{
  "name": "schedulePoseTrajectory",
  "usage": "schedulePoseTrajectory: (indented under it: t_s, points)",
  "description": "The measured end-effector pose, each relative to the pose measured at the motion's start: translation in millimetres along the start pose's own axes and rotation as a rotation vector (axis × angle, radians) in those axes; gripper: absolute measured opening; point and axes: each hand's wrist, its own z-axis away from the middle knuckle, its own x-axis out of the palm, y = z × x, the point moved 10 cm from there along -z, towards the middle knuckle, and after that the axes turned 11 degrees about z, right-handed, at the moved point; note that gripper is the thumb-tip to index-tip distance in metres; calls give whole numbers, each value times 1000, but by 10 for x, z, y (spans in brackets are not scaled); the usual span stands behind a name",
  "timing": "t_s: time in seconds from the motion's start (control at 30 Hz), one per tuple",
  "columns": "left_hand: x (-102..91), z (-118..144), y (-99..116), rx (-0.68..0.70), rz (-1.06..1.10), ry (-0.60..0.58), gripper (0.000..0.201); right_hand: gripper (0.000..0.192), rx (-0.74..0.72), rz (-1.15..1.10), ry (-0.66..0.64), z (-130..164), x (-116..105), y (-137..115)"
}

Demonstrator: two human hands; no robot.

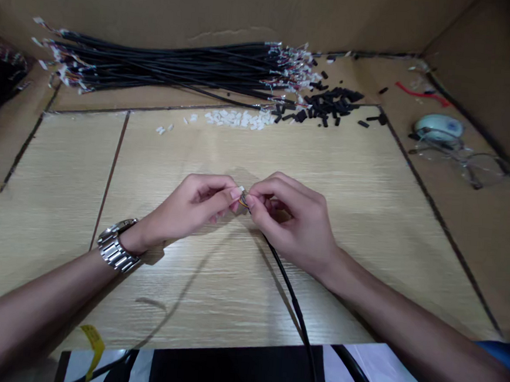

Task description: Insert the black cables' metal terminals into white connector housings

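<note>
Black cable (292, 303), hands mid-table, edges far.

A cable-assembly workbench (349, 163): bundled black cables (168, 63), heaps of white connectors (238, 118), black sleeves (332, 103).

Bundle of black cables (168, 63) along back edge at 11 o'clock, colored wire ends with white tips fanned at both ends. Scatter of small white connector housings (238, 119) at 12 o'clock, just in front of bundle. Heap of short black sleeves (330, 103) at 1 o'clock, touching white scatter. Pale round object (439, 128) at 2 o'clock, eyeglasses (464, 160) just beside it. Red scrap (421, 94) farther back (wire or tie, cannot tell). Yellow tape strip (93, 343) at 7 o'clock. Cardboard wall (234, 7) behind.
</note>
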Motion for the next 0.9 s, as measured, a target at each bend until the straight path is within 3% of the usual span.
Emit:
schedulePoseTrajectory:
  t_s: [0.67, 0.9]
  points:
    - [22, -2, 37, 12, 3, -14, 29, 19, -24, 15, -24, -23, 31, -31]
    - [33, 4, 51, 16, -21, -28, 29, 17, -109, 81, -54, -31, 63, -122]
